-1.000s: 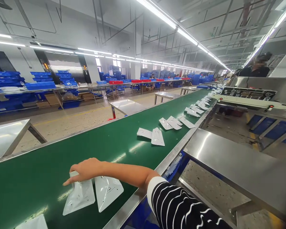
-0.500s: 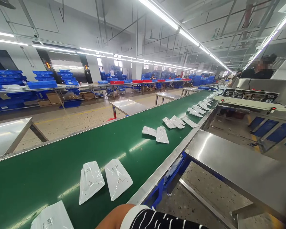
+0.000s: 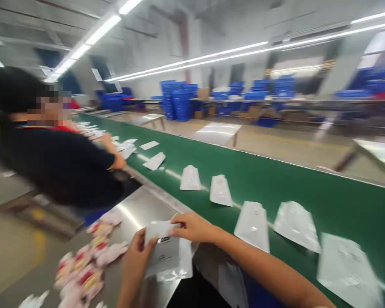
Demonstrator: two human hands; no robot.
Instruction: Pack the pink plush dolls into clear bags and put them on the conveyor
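Note:
A white plastic pouch (image 3: 168,262) with dark print is held up in front of me, over the edge of the steel table. My left hand (image 3: 141,247) grips its left side between thumb and fingers. At its upper right corner, my right hand (image 3: 191,226) pinches the rim with closed fingers. Whether the pouch holds anything I cannot tell. Several small pink plush toys (image 3: 91,276) lie in a pile on the table to the left of my left hand.
Beyond my hands runs a green conveyor belt (image 3: 276,179) carrying several white pouches (image 3: 253,224). Close on the left sits a co-worker (image 3: 54,162) in a dark top, one arm reaching to the belt. Blue crates (image 3: 179,100) are stacked along the far side.
My view has swung left, from along the belt to the table with the plush toys and the co-worker. Both hands, out of view before, now show with a pouch between them.

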